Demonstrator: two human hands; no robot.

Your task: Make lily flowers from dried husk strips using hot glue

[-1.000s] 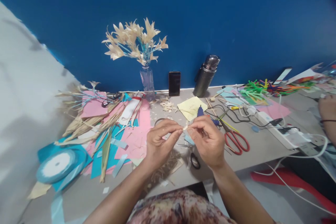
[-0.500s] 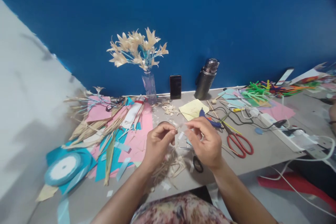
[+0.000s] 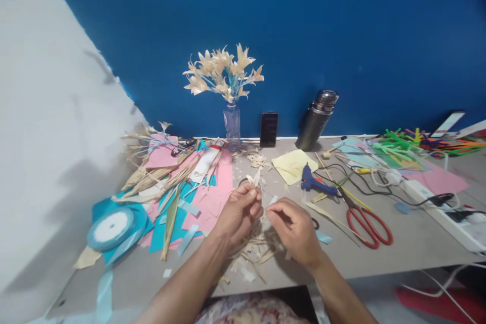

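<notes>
My left hand (image 3: 240,211) is closed around a small cream husk flower piece (image 3: 253,179) whose pointed petals stick up above my fingers. Just to its right, my right hand (image 3: 294,228) has its fingertips pinched together low over the grey table (image 3: 379,258); what it pinches is too small to tell. Under both hands lies a heap of pale husk scraps (image 3: 252,252). A blue glue gun (image 3: 313,183) lies to the right of my hands, and red-handled scissors (image 3: 366,218) lie further right.
A vase of cream husk flowers (image 3: 227,81), a black phone (image 3: 269,129) and a steel flask (image 3: 317,119) stand against the blue wall. Pink and teal paper, dried husks and a blue ribbon spool (image 3: 112,227) lie left. Cables, a power strip (image 3: 440,205) and pipe cleaners lie right.
Both hands have dropped from chest height down to the scrap heap and come apart. The view has swung left, and the other person's hand at the right edge is out of sight.
</notes>
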